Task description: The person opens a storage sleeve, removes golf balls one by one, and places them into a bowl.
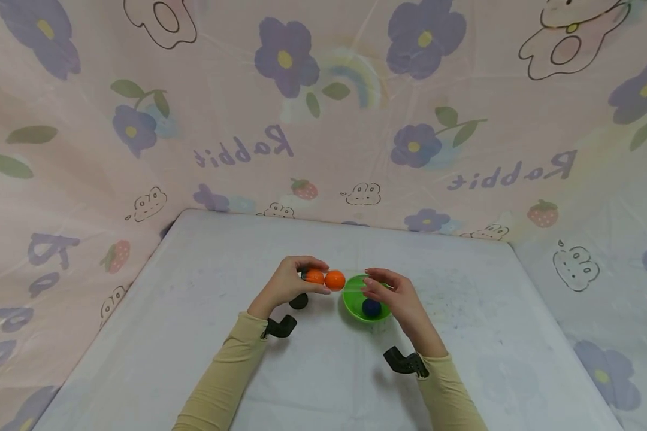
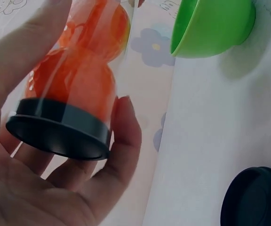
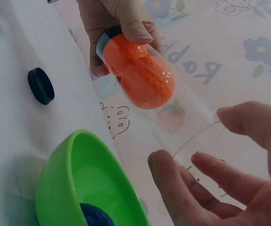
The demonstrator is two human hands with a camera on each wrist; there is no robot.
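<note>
A clear tube (image 3: 187,115) is held level above the table, with two orange balls (image 1: 335,280) lying in a row inside it. My left hand (image 1: 287,282) grips the end closed by a black cap (image 2: 60,129), fingers and thumb wrapped round the wall. At the other, uncapped end, my right hand (image 1: 396,292) holds the rim between thumb and fingertips. Beneath the right hand stands a green bowl (image 1: 350,308) with a dark blue ball (image 1: 371,307) in it. A loose black cap (image 3: 41,86) lies on the table below the left hand.
The white-covered table (image 1: 237,239) meets a printed cloth backdrop (image 1: 334,137) at the back and sides. A black wrist-camera mount (image 1: 281,327) sticks out from the left sleeve, and another mount (image 1: 404,361) from the right sleeve.
</note>
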